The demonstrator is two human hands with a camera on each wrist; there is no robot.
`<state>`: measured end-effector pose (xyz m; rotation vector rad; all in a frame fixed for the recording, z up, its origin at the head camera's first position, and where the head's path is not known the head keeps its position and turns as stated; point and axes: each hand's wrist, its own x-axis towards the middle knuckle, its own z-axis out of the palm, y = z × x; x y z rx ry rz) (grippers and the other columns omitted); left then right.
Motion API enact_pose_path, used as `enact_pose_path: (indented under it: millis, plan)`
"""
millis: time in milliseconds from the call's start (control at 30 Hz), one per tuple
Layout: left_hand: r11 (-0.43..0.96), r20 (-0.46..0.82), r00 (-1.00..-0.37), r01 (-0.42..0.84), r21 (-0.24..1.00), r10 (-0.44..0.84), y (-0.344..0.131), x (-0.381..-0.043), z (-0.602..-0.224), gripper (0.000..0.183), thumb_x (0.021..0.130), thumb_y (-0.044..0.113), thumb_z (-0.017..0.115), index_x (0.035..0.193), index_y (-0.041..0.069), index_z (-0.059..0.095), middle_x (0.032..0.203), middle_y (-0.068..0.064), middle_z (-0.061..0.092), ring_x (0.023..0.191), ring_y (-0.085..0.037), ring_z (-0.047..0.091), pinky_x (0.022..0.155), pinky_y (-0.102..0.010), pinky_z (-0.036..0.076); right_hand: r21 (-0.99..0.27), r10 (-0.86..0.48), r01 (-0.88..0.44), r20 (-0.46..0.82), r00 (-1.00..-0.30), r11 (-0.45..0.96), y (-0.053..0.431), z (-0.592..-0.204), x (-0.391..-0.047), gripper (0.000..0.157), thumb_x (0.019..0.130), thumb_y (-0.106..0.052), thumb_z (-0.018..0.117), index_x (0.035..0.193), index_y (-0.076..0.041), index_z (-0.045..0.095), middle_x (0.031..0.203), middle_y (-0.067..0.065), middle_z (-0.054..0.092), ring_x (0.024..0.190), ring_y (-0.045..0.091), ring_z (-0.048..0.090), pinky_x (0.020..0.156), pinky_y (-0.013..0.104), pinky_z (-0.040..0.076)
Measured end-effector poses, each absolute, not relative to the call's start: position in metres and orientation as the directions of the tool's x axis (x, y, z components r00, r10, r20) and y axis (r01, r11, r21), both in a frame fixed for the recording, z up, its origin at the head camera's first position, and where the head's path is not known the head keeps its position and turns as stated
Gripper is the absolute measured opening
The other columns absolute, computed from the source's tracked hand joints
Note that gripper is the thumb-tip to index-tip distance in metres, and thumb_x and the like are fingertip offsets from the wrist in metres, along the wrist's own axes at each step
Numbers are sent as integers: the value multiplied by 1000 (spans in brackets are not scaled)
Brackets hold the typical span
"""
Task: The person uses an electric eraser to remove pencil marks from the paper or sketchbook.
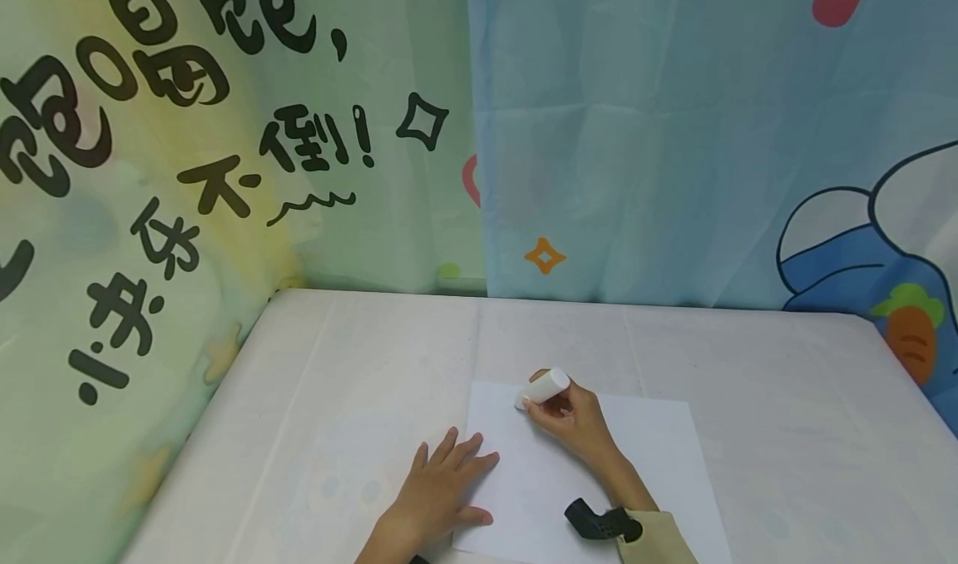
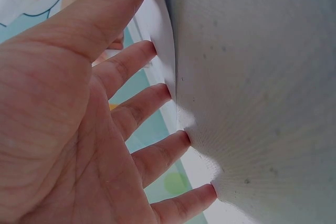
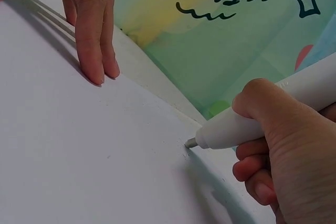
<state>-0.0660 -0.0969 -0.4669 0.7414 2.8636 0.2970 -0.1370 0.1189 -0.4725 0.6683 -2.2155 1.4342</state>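
Observation:
A sheet of white paper (image 1: pixel 651 456) lies on the table, its left edge under my left hand (image 1: pixel 441 489). That hand is flat with its fingers spread; in the left wrist view its fingertips (image 2: pixel 160 91) press at the paper's edge and the tablecloth beside it. Near the paper's top left corner, my right hand (image 1: pixel 580 423) grips a thick white pen (image 1: pixel 549 387) between thumb and fingers. In the right wrist view the narrow grey tip of the pen (image 3: pixel 223 128) points down at the paper close to its edge, and the thumb lies along the barrel.
The table (image 1: pixel 359 356) is covered with a pale cloth with fold lines. Printed curtains (image 1: pixel 629 131) hang behind it and on the left. A black wrist strap mount (image 1: pixel 602 521) sits at the cuff of the right sleeve (image 1: pixel 659 537).

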Motion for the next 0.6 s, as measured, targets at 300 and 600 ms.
enact_pose_path:
  millis: [300, 600]
  plan:
    - [857, -118, -863, 455, 241, 491, -97, -66, -467, 69, 80, 53, 69, 142, 28, 50, 152, -2, 43, 142, -34, 35, 105, -62, 36, -718, -172, -606, 587, -791, 342, 119, -473, -137, 33, 67, 18, 74, 97, 13, 60, 83, 21, 67, 64, 5, 53, 51, 28, 51]
    - [857, -116, -862, 458, 235, 493, -96, -66, -467, 70, 80, 53, 69, 142, 27, 50, 151, -2, 43, 141, -35, 35, 105, -62, 37, -724, -185, -606, 580, -793, 330, 119, -473, -138, 33, 67, 18, 74, 97, 13, 61, 84, 21, 67, 67, 1, 53, 52, 28, 52]
